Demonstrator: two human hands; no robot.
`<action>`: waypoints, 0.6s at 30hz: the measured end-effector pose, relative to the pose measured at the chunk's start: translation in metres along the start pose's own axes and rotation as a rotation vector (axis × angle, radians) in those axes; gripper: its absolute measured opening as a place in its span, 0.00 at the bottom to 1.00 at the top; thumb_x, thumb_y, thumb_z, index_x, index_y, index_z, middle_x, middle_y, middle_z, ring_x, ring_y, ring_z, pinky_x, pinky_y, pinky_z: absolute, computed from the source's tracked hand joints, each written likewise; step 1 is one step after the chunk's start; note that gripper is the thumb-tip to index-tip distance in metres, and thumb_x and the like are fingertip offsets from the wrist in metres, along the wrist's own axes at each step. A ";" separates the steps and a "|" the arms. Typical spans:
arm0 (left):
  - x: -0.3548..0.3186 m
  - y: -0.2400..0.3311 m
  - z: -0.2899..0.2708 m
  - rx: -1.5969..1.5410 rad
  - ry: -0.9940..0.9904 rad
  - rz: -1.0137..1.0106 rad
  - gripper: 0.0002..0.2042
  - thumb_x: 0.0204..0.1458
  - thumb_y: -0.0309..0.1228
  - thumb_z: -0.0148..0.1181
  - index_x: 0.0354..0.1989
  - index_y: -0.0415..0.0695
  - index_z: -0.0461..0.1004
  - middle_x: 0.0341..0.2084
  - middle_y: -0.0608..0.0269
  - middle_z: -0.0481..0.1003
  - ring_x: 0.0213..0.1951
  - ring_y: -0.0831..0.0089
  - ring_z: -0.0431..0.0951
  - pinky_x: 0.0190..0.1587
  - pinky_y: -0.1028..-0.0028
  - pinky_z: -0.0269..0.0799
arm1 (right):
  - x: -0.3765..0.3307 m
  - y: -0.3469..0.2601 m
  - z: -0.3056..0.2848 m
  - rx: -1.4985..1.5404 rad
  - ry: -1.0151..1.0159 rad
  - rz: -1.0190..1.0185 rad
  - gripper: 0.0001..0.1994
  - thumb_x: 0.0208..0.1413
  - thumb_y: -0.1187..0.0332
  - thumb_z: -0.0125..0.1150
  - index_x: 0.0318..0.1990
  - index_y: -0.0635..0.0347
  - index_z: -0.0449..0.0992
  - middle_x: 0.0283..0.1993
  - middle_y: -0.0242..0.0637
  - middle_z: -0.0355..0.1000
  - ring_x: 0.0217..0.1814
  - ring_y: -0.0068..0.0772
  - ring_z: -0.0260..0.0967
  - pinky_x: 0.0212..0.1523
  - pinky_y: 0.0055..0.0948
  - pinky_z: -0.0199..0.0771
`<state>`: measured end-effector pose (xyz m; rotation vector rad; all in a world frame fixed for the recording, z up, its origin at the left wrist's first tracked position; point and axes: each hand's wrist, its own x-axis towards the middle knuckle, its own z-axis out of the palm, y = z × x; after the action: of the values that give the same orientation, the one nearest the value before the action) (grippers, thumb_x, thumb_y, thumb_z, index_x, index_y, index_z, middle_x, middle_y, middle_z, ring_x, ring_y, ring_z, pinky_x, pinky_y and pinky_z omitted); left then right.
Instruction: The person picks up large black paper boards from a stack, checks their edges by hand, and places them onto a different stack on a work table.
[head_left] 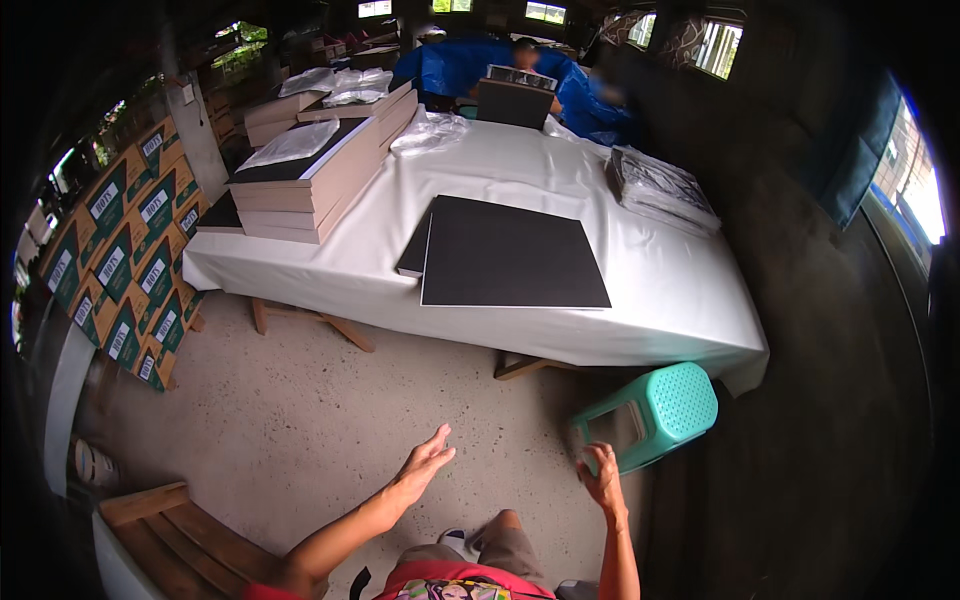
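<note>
My left hand (424, 466) hovers over the concrete floor with fingers spread and nothing in it. My right hand (603, 474) reaches toward the near edge of a tipped turquoise plastic stool (665, 410) and touches or nearly touches it; whether it grips the stool I cannot tell. Beyond them stands a low table under a white cloth (560, 150). Two large black boards (510, 255) lie flat on it near the front edge, one overlapping the other.
Stacks of tan boards with black tops (310, 180) fill the table's left side, and plastic-wrapped sheets (660, 185) lie at its right. Green and brown cartons (125, 260) lean at the left wall. A wooden bench (170, 525) sits at lower left. People in blue (490, 65) work at the far end.
</note>
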<state>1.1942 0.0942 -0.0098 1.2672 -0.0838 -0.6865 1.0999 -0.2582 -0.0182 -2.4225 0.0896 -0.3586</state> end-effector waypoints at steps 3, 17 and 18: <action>0.059 -0.004 -0.029 -0.282 0.151 -0.129 0.35 0.57 0.37 0.56 0.69 0.43 0.45 0.70 0.57 0.43 0.71 0.64 0.36 0.69 0.61 0.33 | 0.095 0.035 -0.009 0.039 0.069 0.005 0.15 0.52 0.69 0.63 0.46 0.63 0.72 0.50 0.46 0.67 0.51 0.46 0.68 0.49 0.37 0.69; 0.326 0.081 -0.113 -1.003 0.521 -0.075 0.14 0.53 0.30 0.56 0.45 0.41 0.63 0.59 0.55 0.58 0.70 0.61 0.39 0.68 0.48 0.34 | 0.454 0.195 0.065 -0.323 0.174 0.406 0.21 0.56 0.54 0.57 0.37 0.71 0.73 0.41 0.60 0.65 0.47 0.63 0.64 0.46 0.53 0.67; 0.331 0.095 -0.114 -1.012 0.540 -0.047 0.11 0.54 0.29 0.56 0.43 0.40 0.64 0.59 0.53 0.58 0.70 0.59 0.40 0.68 0.48 0.34 | 0.463 0.199 0.069 -0.352 0.160 0.433 0.21 0.56 0.55 0.58 0.38 0.70 0.73 0.41 0.60 0.65 0.47 0.62 0.64 0.46 0.52 0.67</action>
<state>1.5477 0.0318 -0.0632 0.4304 0.6655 -0.3105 1.5692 -0.4413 -0.0879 -2.6189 0.7929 -0.3567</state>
